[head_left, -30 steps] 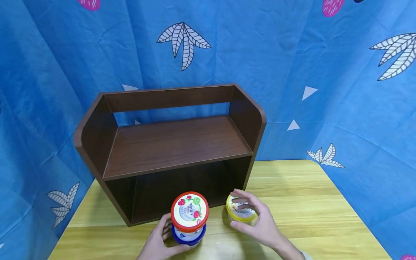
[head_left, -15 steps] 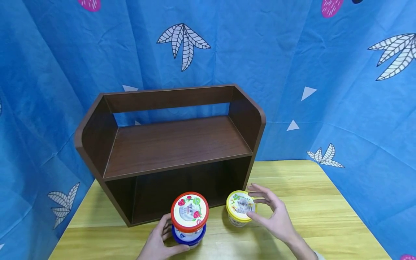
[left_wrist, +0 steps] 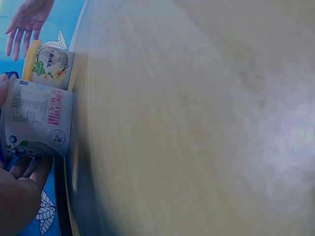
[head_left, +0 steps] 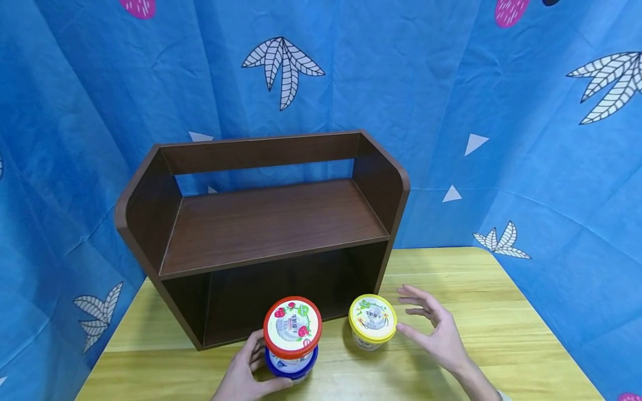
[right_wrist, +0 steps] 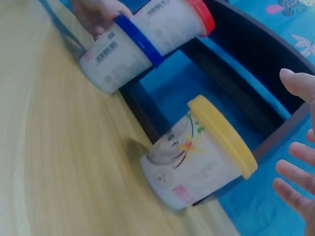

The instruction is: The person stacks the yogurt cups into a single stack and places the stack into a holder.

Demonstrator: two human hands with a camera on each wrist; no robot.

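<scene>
While the blue-lidded tub (head_left: 292, 366) is gripped by the left hand (head_left: 244, 370) in the head view, the red-lidded tub (head_left: 292, 327) is stacked on it, nearer the surface's (head_left: 476, 301) left edge; the yellow-lidded tub (head_left: 373, 319) is set nearer the right edge. From the left wrist, thumb and fingers are seen closed around the blue-lidded tub; from the right wrist, the right hand (right_wrist: 305, 153) is seen loosely spread, apart from the yellow-lidded tub.
</scene>
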